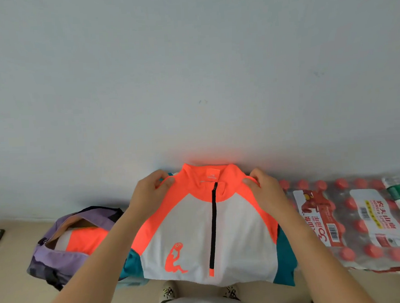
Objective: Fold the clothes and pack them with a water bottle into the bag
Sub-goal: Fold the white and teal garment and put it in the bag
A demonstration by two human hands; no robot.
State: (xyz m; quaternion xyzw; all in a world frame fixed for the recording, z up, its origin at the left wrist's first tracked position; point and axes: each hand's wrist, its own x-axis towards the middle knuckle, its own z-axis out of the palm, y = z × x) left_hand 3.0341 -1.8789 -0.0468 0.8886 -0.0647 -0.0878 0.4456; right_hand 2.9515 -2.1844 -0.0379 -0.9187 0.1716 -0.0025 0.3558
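Fingers (165, 180) of left hand (148, 196) pinch jacket (206, 235) shoulder; purple bag (60, 256) on floor far left, garment inside. Right hand (264, 192) clamps other shoulder. Keep shoulders level, taut before folding. Water bottle pack (362, 223) right, near wall.

A plain room, likely a home or storeroom: bare white wall (189, 70), beige floor (13, 291), shrink-wrapped bottled-water cases (362, 223) stacked along it.

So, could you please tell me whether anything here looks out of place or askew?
Nothing stands out. The left hand and right hand hold the jacket up evenly by its shoulders, the purple bag lies open with a garment inside, and the bottle packs look intact.
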